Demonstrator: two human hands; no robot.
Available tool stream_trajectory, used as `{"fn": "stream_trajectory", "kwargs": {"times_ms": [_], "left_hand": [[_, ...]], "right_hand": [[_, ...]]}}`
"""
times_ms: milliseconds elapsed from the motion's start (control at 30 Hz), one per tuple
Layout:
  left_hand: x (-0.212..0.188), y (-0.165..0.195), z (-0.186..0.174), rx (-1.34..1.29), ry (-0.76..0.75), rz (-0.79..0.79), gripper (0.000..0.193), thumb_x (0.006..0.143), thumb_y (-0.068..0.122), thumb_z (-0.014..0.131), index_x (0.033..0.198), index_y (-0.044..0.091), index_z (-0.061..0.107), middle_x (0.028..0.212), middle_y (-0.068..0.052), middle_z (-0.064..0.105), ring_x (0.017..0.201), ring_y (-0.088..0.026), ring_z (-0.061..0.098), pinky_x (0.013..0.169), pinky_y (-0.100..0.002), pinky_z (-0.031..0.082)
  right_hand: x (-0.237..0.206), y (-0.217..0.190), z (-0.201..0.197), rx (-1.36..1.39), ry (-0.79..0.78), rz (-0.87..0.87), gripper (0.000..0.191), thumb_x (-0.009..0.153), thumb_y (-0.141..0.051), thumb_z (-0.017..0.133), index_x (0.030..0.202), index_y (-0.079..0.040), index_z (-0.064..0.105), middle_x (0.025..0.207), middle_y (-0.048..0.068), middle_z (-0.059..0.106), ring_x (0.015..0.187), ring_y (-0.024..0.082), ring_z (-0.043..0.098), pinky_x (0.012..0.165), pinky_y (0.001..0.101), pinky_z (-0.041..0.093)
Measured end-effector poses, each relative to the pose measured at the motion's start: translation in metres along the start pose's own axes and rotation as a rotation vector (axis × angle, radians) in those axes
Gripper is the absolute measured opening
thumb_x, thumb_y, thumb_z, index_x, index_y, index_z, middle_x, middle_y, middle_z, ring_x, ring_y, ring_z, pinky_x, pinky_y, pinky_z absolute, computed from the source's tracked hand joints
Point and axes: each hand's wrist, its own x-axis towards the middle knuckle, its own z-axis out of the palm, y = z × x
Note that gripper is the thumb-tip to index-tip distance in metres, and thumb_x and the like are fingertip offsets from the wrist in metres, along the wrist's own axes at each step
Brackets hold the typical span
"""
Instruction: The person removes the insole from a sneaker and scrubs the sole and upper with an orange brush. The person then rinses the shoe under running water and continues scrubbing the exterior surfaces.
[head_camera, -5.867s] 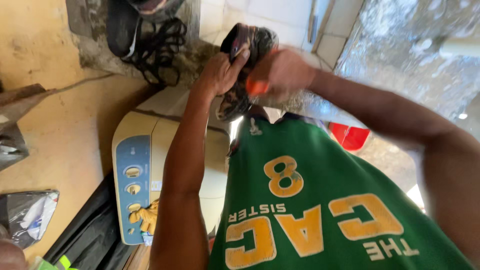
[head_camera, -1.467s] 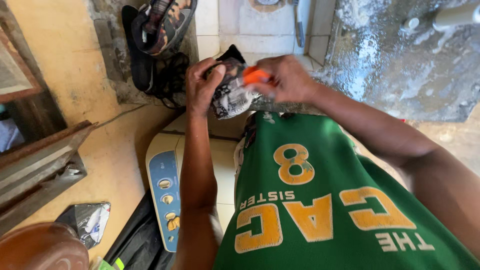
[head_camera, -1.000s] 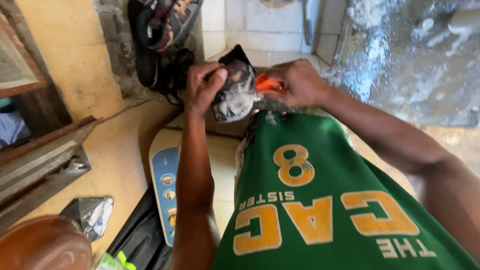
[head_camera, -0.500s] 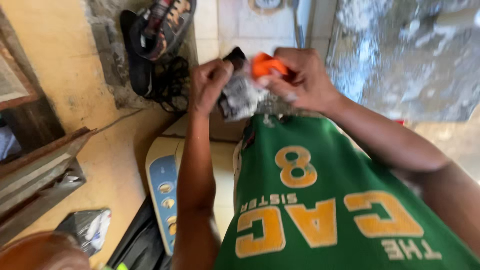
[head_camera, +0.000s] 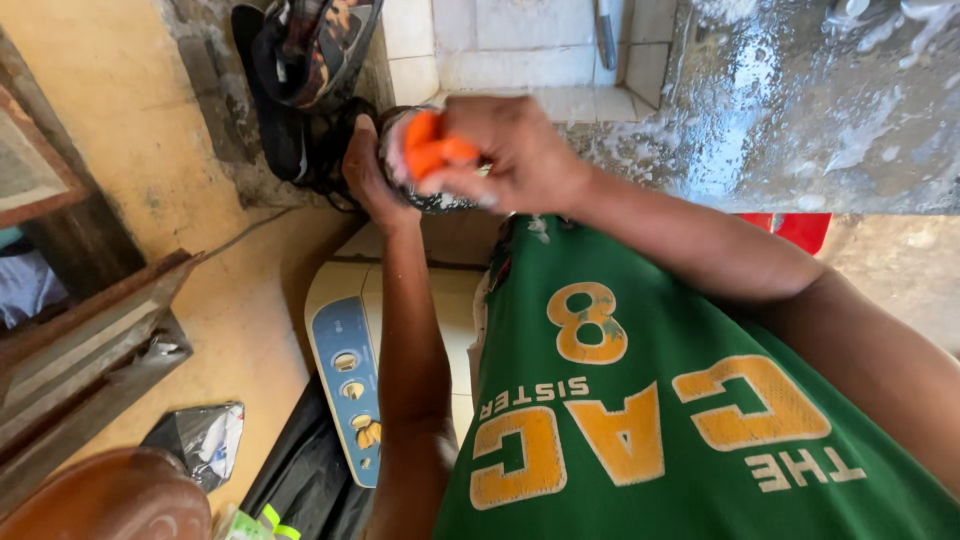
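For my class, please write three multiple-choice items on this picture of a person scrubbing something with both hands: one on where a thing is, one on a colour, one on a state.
1. Where is the washing machine?
A. Below the left forearm
B. On the wet counter
C. Hanging on the wall

2. What colour is the scrubber in the right hand?
A. Blue
B. Orange
C. White

3. What state is the counter at upper right in?
A. Dry and bare
B. Covered with a cloth
C. Wet and soapy

Answers:
1 A: its white top and blue dial panel show beneath the arm of the left hand.
2 B: bright orange shows between the fingers, pressed on the dark item both hands grip.
3 C: foam and water streaks gleam across its grey surface.
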Motion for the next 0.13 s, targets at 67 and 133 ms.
{"fn": "stream_trajectory", "kwargs": {"times_ms": [67, 133], "left_hand": [[-0.002, -0.001, 0.0, -0.098, 0.116, -0.111, 0.024, 0.104, 0.019, 0.063, 0.097, -0.003, 0.071, 0.093, -0.007, 0.065, 0.086, -0.016, 0.062, 0.078, -0.034, 0.054], [0.003, 0.002, 0.006, -0.3, 0.1, -0.221, 0.032, 0.098, 0.024, 0.063, 0.108, -0.007, 0.07, 0.099, -0.013, 0.073, 0.091, -0.023, 0.069, 0.085, -0.039, 0.057]], "right_hand": [[0.012, -0.007, 0.002, -0.173, -0.041, -0.162, 0.04, 0.098, -0.047, 0.076, 0.096, -0.008, 0.068, 0.095, 0.012, 0.07, 0.08, 0.027, 0.071, 0.072, 0.0377, 0.059], [0.024, -0.011, 0.002, -0.278, -0.073, -0.256, 0.04, 0.095, -0.049, 0.076, 0.097, -0.01, 0.071, 0.1, 0.013, 0.073, 0.082, 0.028, 0.074, 0.075, 0.0366, 0.062]]}}
